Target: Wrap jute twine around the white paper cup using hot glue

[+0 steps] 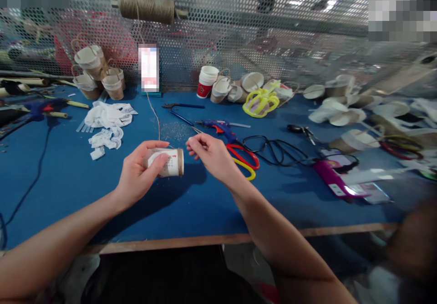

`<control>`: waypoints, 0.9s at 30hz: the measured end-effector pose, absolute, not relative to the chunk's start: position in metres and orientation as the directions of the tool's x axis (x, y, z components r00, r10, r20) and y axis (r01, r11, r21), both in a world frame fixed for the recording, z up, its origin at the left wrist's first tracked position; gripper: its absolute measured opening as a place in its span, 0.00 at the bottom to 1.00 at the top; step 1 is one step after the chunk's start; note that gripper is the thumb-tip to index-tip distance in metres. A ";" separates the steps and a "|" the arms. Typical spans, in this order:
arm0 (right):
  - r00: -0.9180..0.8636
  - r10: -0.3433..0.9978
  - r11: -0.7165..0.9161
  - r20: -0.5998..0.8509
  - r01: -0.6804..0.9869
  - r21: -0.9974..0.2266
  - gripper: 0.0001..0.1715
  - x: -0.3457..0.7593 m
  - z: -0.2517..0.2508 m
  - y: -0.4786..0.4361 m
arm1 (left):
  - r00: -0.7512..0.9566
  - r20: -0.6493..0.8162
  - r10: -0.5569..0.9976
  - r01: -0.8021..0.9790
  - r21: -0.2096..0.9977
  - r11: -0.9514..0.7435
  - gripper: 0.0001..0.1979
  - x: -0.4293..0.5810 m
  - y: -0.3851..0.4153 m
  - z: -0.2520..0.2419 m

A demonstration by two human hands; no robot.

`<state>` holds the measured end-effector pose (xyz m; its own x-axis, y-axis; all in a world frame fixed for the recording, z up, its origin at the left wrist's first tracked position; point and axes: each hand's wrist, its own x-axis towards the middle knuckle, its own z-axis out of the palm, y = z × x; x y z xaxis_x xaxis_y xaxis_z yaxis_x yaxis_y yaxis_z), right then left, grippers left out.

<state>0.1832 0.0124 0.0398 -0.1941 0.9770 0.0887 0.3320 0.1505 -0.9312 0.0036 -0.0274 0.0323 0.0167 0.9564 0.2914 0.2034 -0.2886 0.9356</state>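
Note:
My left hand (138,174) is wrapped round a small paper cup (170,162) held on its side above the blue table (191,204); the cup is partly wound with brown twine. My right hand (211,154) pinches the twine (154,113) right beside the cup's rim. The thin strand runs up from the cup to a large twine spool (147,7) on a rod at the top of the mesh wall.
A blue glue gun (220,127), red and yellow scissors (244,159), black cables (273,151) and a pink device (332,183) lie to the right. Twine-wrapped cups (97,73) stand back left, white cups (235,88) at back centre, paper scraps (107,122) to the left.

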 end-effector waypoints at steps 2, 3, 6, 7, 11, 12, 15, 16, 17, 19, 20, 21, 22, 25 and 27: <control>-0.244 0.965 0.167 0.093 0.304 -0.938 0.17 0.185 0.046 0.008 | -0.013 0.163 0.986 0.114 0.980 -0.161 0.14 0.004 -0.022 0.030; -0.292 0.954 0.163 0.073 0.300 -0.940 0.17 0.185 0.048 0.006 | -0.019 0.123 0.992 0.074 0.990 -0.121 0.15 0.004 -0.020 0.029; -0.411 0.911 0.159 0.011 0.327 -0.932 0.15 0.181 0.052 -0.001 | -0.009 0.032 0.999 -0.014 0.999 -0.032 0.16 0.005 -0.015 0.027; -0.423 0.906 0.157 0.003 0.329 -0.931 0.14 0.179 0.052 -0.003 | -0.001 0.015 1.000 -0.025 1.000 -0.015 0.17 0.005 -0.015 0.027; -0.405 0.914 0.111 -0.017 0.290 -0.951 0.12 0.174 0.048 -0.005 | 0.010 0.053 0.999 0.064 0.997 -0.053 0.16 0.004 -0.017 0.029; -0.400 0.916 0.095 -0.028 0.285 -0.954 0.11 0.174 0.047 -0.004 | 0.010 0.092 0.996 0.110 0.990 -0.093 0.15 0.004 -0.018 0.029; -0.393 0.918 0.073 -0.049 0.289 -0.955 0.09 0.174 0.046 -0.003 | 0.018 0.228 0.974 0.233 0.946 -0.226 0.12 0.003 -0.020 0.028; -0.395 0.917 0.077 -0.047 0.292 -0.953 0.09 0.175 0.046 -0.002 | 0.023 0.253 0.967 0.249 0.936 -0.250 0.12 0.003 -0.020 0.027; -0.399 0.916 0.085 -0.041 0.291 -0.953 0.09 0.175 0.046 -0.002 | 0.028 0.261 0.965 0.243 0.935 -0.260 0.12 0.003 -0.020 0.027; -0.410 0.912 0.114 -0.011 0.278 -0.954 0.10 0.177 0.046 -0.002 | 0.056 0.222 0.973 0.171 0.958 -0.228 0.15 0.001 -0.018 0.026; -0.415 0.910 0.134 0.012 0.268 -0.954 0.10 0.177 0.047 -0.003 | 0.077 0.184 0.980 0.109 0.975 -0.191 0.17 0.000 -0.017 0.027; -0.421 0.906 0.162 0.039 0.260 -0.952 0.10 0.178 0.048 -0.003 | 0.102 0.139 0.985 0.036 0.989 -0.143 0.20 -0.001 -0.015 0.028; -0.428 0.901 0.194 0.066 0.262 -0.945 0.10 0.178 0.048 -0.004 | 0.123 0.088 0.989 -0.041 0.996 -0.084 0.21 -0.002 -0.013 0.030; -0.467 0.874 0.306 0.134 0.315 -0.898 0.08 0.179 0.051 -0.007 | 0.177 -0.076 0.981 -0.230 0.966 0.117 0.24 -0.005 -0.007 0.036; -0.514 0.843 0.378 0.158 0.357 -0.854 0.07 0.180 0.052 -0.008 | 0.228 -0.142 0.963 -0.276 0.939 0.204 0.22 -0.007 -0.005 0.038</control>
<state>0.1801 -0.0076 0.0522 -0.5138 0.8432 0.1583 0.3573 0.3780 -0.8541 -0.0070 -0.0045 0.0384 0.2281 0.9633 -0.1417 -0.2761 0.2036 0.9393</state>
